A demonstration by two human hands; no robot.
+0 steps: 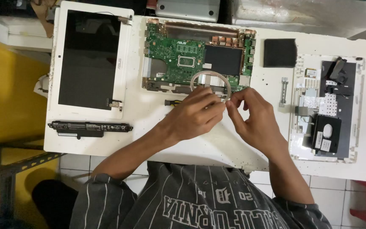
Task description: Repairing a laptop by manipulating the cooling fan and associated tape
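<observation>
Head cam looking down: both hands meet over the front edge of the board (198,59), left hand (195,114) and right hand (253,116) each pinching an end of the ribbon cable (206,76), which loops up in an arc, probably so it doesn't kink. The parts are laid out around it on the table (217,144): screen (90,59) and battery (90,127) on the left, bottom case (327,110) on the right, screwdriver (174,102) just beside the left hand.

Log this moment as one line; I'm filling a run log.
left hand: pinching flat ribbon cable | right hand: pinching same cable end | cable: looped over motherboard | screwdriver: on table
</observation>
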